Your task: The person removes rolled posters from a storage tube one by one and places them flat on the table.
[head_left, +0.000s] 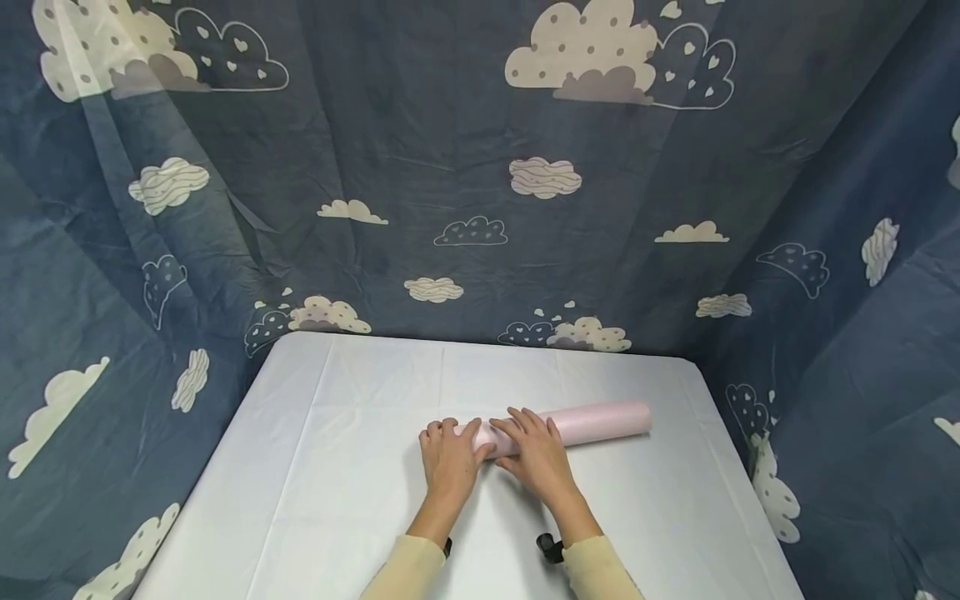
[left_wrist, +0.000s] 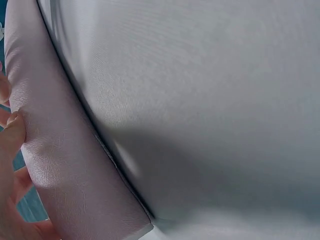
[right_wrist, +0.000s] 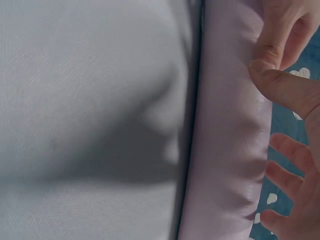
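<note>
Roll (head_left: 603, 422), pink and smooth, lies tilted just below the centre of the head frame, its right end higher than its left. You hold it with both hands close together on its left half. Your left hand (head_left: 448, 468) is at the left end, thumb on the near side and fingers bent over; your right hand (head_left: 543, 460) grips just beside it, thumb near, fingers spread across to the far side. In the right wrist view your two thumbs come together over the roll; how firmly you press, you cannot tell from these views. Under it is a white table (head_left: 352, 508). Your cream sleeves (head_left: 408, 568) enter from the bottom edge, with a dark band (head_left: 552, 548) at your right wrist. Blue cloud-print curtain (head_left: 405, 142) fills the upper frame.
</note>
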Action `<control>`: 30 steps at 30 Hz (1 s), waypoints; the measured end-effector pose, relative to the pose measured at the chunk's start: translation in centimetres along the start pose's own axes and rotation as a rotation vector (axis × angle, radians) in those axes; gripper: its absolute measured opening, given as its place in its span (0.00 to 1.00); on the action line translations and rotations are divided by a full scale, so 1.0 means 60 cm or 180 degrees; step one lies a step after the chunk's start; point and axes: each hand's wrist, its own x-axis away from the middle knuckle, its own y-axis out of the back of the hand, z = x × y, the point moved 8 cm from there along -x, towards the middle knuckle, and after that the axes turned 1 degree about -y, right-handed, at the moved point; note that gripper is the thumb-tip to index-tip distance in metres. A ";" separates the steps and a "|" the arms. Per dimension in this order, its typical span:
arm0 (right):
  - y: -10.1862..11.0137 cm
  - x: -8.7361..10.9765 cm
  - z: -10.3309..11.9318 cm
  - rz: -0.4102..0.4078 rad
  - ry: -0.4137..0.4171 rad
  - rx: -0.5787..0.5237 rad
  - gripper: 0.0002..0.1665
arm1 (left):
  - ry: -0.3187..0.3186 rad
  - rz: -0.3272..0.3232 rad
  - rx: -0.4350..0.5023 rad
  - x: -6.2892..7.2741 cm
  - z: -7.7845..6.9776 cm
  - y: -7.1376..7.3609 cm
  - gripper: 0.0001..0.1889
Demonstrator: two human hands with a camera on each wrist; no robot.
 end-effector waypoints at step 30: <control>-0.027 0.007 0.011 -0.0550 -0.0035 0.0492 0.34 | 0.0081 -0.0364 0.0928 0.017 0.038 0.021 0.30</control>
